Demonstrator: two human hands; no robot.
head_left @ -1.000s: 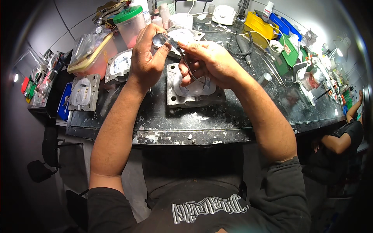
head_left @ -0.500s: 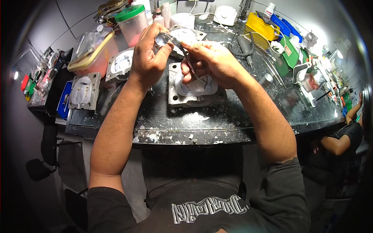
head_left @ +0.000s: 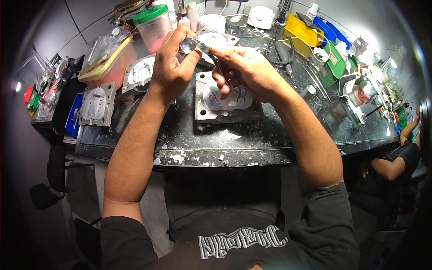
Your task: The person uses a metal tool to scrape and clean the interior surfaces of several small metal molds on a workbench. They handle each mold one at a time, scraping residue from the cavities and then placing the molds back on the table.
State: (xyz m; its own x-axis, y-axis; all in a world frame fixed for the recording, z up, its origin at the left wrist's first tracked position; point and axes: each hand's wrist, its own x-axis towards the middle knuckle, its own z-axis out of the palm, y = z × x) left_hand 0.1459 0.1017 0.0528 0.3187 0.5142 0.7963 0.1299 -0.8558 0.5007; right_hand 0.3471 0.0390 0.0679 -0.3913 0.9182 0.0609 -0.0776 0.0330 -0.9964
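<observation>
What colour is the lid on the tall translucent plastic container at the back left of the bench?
Green; the lid shows best in the head view.

The bench [head_left: 270, 144] is black and glossy, speckled with white flecks along its front edge, and the square flask [head_left: 225, 101] at its middle is grey metal with a white filling marked blue. Near the back left corner stands a pinkish jar with a green lid [head_left: 150, 13]; toward the back right lie a yellow tray [head_left: 298, 28], a blue tray [head_left: 325, 27] and a green box [head_left: 335, 63]. The small round cup [head_left: 188, 44] is shiny silver.
</observation>
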